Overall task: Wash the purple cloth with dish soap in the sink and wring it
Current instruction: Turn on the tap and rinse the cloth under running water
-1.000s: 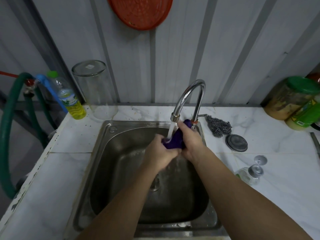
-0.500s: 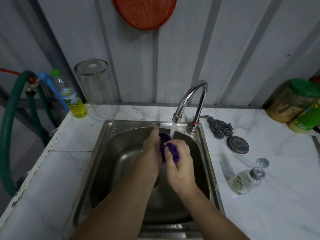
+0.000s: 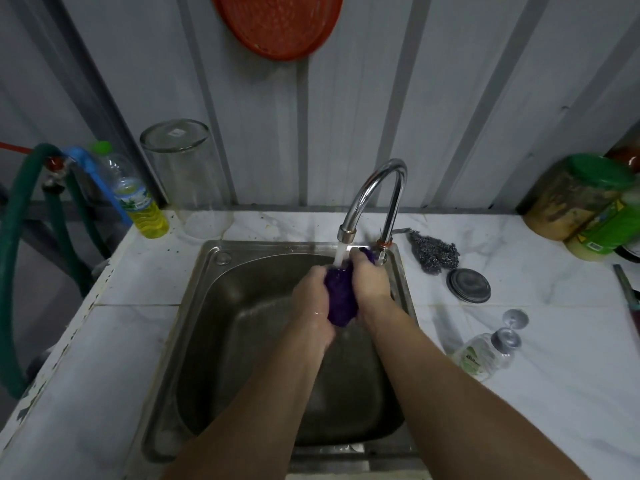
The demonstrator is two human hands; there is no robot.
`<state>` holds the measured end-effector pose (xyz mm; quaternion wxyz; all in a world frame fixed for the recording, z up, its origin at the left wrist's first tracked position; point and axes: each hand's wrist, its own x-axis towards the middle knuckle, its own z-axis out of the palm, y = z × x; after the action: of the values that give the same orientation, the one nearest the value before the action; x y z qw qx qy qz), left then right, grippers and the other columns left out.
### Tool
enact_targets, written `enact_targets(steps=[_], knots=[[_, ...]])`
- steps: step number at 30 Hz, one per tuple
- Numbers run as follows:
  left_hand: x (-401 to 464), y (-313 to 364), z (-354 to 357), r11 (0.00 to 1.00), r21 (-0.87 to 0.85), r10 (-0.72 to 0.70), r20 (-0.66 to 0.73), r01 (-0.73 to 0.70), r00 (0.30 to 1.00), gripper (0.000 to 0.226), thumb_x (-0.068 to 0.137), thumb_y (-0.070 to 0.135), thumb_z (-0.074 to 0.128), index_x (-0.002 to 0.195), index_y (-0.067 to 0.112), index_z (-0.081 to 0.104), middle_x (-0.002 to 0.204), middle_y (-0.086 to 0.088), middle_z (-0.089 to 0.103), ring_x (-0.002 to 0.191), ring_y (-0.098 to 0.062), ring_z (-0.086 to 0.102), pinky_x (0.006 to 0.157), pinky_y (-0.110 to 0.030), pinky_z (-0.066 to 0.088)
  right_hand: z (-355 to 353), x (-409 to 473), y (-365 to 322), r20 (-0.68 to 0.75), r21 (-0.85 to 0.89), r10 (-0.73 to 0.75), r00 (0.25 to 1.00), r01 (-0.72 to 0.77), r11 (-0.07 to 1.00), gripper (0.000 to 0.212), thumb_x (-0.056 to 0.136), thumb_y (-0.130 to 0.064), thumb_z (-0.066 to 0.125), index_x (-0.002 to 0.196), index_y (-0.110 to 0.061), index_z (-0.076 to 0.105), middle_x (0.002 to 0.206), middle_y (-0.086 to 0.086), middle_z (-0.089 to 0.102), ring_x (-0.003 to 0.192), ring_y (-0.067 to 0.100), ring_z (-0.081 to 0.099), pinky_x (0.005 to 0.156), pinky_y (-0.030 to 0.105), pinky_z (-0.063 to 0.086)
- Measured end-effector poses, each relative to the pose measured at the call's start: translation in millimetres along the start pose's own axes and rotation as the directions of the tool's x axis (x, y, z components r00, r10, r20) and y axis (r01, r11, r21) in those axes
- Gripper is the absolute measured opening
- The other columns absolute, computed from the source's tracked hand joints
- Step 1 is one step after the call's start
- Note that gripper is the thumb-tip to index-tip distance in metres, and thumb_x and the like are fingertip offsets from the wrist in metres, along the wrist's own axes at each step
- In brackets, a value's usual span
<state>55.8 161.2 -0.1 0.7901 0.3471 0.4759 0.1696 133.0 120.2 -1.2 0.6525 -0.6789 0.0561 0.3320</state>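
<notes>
Since half a second ago, both hands are sliding back toward the frame's centre under the tap (image 3: 375, 199), the cloth (image 3: 341, 299) now bunched lengthwise between them. The left hand (image 3: 311, 299) and right hand (image 3: 372, 284) are each clenching around it, water running onto its top over the sink (image 3: 242, 306). This looks like rinsing or scrubbing, with wringing not yet done. At right on the worktop (image 3: 554, 393), a soap bottle (image 3: 485, 355) is lying tipped, a scourer (image 3: 434, 252) and lid (image 3: 468, 285) nearby; nothing is obstructing.

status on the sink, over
Left hand and right hand both grip the purple cloth. Cloth under running faucet. Nothing in the way.
</notes>
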Motion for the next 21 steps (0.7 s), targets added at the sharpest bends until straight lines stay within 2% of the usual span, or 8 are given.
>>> enact_targets(steps=[2,4,7,9,11,15,18,21], knots=[[5,5,-2,0.996,-0.082,-0.038,-0.019,0.037,0.999,0.031,0.086,0.032,0.059,0.1,0.01,0.076,0.092,-0.014,0.076,0.084,-0.033,0.072,0.066,-0.038,0.062,-6,-18,13,0.037,0.087,-0.05,0.998,0.047,0.995,0.007,0.095,-0.023,0.06,0.096,-0.023,0.067,0.086,0.004,0.072,0.081,0.024,0.07,0.068,0.034,0.057],[9,18,-3,0.98,-0.175,-0.097,-0.03,0.09,0.995,0.042,0.09,0.035,0.057,0.111,0.003,0.071,0.099,-0.019,0.074,0.085,-0.034,0.071,0.076,-0.041,0.061,-9,-37,33,0.136,0.136,-0.158,0.978,0.139,0.981,0.022,0.096,-0.009,0.057,0.107,-0.022,0.071,0.107,0.008,0.076,0.097,0.026,0.073,0.073,0.03,0.061],[17,23,-4,0.996,-0.06,-0.063,0.007,0.064,0.998,0.04,0.088,0.026,0.059,0.113,-0.003,0.071,0.102,-0.022,0.073,0.086,-0.033,0.072,0.085,-0.044,0.061,-7,-62,58,0.271,0.105,-0.391,0.88,0.377,0.92,0.047,0.099,0.001,0.049,0.132,-0.03,0.062,0.156,-0.001,0.045,0.142,0.018,0.046,0.113,0.037,0.046],[14,18,-7,0.993,0.121,-0.025,0.081,0.015,0.996,0.026,0.088,0.023,0.063,0.101,0.004,0.074,0.094,-0.015,0.075,0.078,-0.024,0.073,0.071,-0.037,0.061,-7,-69,60,0.263,-0.017,-0.52,0.813,0.543,0.84,0.048,0.099,-0.013,0.054,0.139,-0.039,0.053,0.16,-0.016,0.029,0.149,0.008,0.03,0.119,0.029,0.035],[12,11,-9,0.971,0.231,0.017,0.184,-0.06,0.983,0.019,0.096,0.028,0.058,0.092,0.014,0.07,0.084,-0.004,0.071,0.063,-0.01,0.071,0.054,-0.025,0.057,-7,-65,52,0.204,-0.149,-0.574,0.793,0.604,0.783,0.051,0.096,-0.033,0.063,0.146,-0.032,0.051,0.16,-0.012,0.032,0.143,0.004,0.036,0.115,0.024,0.037],[0,15,2,0.965,0.219,0.106,0.165,-0.142,0.981,0.018,0.097,0.018,0.062,0.091,0.005,0.072,0.076,-0.01,0.076,0.061,-0.016,0.076,0.049,-0.022,0.057,-5,-50,35,0.069,-0.161,-0.654,0.753,0.655,0.738,0.009,0.097,-0.027,0.065,0.1,-0.024,0.073,0.109,0.002,0.07,0.1,0.003,0.066,0.088,0.021,0.053],[-7,13,4,0.953,0.157,0.237,0.154,-0.261,0.959,0.024,0.096,0.007,0.056,0.08,0.017,0.07,0.069,-0.002,0.079,0.074,-0.022,0.076,0.059,-0.03,0.061,-1,-31,21,-0.069,-0.158,-0.609,0.79,0.594,0.789,0.025,0.1,-0.028,0.061,0.076,-0.024,0.069,0.069,-0.008,0.071,0.067,-0.003,0.066,0.064,0.01,0.048],[-11,7,1,0.886,0.294,0.339,0.121,-0.359,0.933,0.026,0.094,0.008,0.054,0.085,0.021,0.075,0.084,-0.009,0.08,0.085,-0.028,0.076,0.07,-0.041,0.063,3,-19,9,-0.121,-0.162,-0.549,0.827,0.53,0.833,0.041,0.101,-0.03,0.058,0.062,-0.02,0.06,0.049,-0.012,0.063,0.046,-0.001,0.056,0.051,0.015,0.044]])
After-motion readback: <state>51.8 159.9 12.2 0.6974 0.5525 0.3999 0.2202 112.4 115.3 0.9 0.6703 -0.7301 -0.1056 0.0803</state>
